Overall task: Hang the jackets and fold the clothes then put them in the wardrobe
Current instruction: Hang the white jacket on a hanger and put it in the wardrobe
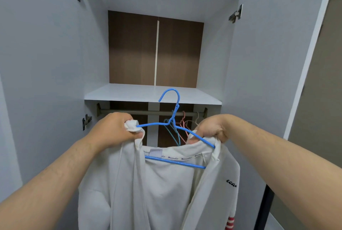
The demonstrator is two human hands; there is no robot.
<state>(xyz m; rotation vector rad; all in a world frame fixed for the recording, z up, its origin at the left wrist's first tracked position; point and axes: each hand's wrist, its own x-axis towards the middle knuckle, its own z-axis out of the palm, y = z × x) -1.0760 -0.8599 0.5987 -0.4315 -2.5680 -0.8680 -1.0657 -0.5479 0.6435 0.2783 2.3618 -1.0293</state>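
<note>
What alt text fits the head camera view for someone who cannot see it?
A left hand and right hand hold a white jacket on a blue hanger before an open wardrobe, each gripping a shoulder. The hanger's hook is not yet on the rail, where a few empty hangers hang.
</note>
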